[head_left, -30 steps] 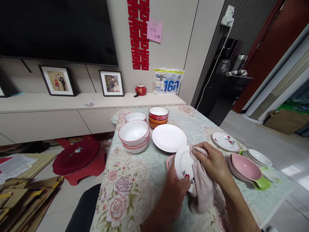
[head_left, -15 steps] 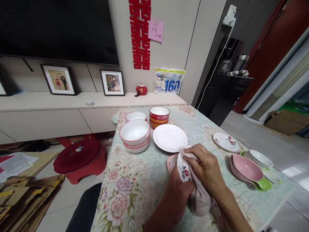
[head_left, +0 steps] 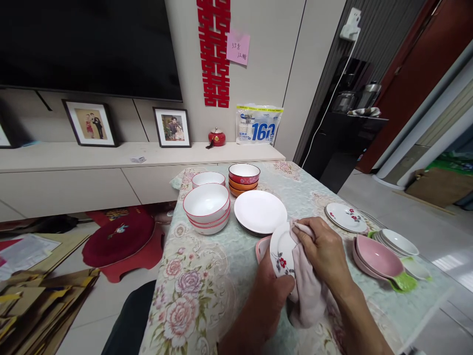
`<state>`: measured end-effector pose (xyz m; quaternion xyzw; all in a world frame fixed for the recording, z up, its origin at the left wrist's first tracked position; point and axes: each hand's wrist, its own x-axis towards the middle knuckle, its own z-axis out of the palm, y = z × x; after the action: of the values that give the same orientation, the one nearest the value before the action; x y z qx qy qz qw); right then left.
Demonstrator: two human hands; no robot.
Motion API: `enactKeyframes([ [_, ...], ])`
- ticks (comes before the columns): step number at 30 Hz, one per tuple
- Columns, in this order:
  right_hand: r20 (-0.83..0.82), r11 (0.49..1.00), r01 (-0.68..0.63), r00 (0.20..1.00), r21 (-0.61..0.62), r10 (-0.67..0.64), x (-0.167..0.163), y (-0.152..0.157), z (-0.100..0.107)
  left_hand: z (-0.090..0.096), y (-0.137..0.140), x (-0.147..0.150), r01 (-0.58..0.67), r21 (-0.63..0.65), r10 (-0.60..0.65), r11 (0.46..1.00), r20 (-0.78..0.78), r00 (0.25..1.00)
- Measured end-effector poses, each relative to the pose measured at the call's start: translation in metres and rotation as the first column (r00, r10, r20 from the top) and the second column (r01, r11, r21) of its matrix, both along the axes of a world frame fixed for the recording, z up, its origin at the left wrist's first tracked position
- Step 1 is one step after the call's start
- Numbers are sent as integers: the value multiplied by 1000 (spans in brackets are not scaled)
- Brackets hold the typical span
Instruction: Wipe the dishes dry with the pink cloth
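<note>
Because I support the small floral plate by its near rim only, I judge a slip to be the main hazard. Probable cause: drag from the cloth overcoming the pinch of my left hand, more so if the glaze is damp; I cannot tell whether it is. Secondary hazard: contact. The plate's far edge shows close to the stack of white plates and partly covers a pink dish; a downward or outward swing could chip a rim. I cannot read the clearance.

Plate location: raised over the tablecloth, between the red-rimmed bowls to my left and the pink bowls to my right. It is tilted, with its flower motif toward my left thumb.

Left hand: forearm rises from the bottom edge of view; fingers closed on the plate, thumb along the near rim, the others around the left side and partly hidden. Right hand: forearm angles in from lower right, back of the hand upward; fingers closed on bunched cloth, pressing it against the plate's right side, the loose end hanging below.
</note>
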<state>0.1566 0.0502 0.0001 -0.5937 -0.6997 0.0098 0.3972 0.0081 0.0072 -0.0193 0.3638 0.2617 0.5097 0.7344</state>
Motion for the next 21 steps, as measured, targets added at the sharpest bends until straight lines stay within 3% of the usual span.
enactKeyframes([
  [3, 28, 996, 86, 996, 14, -86, 3, -1, 1, 1, 0, -2, -1, 6, 2, 1000, -61, 998],
  [5, 29, 998, 57, 998, 36, -58, -1, -5, 4, 2, -1, -2, 20, 11, -19, 1000, -78, 997],
  [8, -8, 990, -138, 990, 20, 138, -15, -14, 11, 5, -1, -1, 58, 32, -56, 998, -45, 997],
  [11, -25, 927, -370, 929, -57, 370, -31, -25, 20, 6, -1, -1, 35, 83, -35, 996, -2, 999],
  [13, -8, 891, -444, 895, -97, 446, -36, -28, 23, 5, -1, -1, 24, 91, -24, 996, 4, 1000],
  [16, -1, 931, -361, 932, -54, 362, -29, -23, 19, 4, -2, -2, 47, 66, -48, 997, 13, 999],
  [18, -15, 976, -218, 976, 20, 219, -19, -14, 13, 5, -2, -2, 57, 46, -58, 997, 10, 998],
  [21, -19, 994, -16, 1000, 110, 19, -6, -3, 3, 9, -1, -2, 33, 18, -33, 999, -16, 999],
])
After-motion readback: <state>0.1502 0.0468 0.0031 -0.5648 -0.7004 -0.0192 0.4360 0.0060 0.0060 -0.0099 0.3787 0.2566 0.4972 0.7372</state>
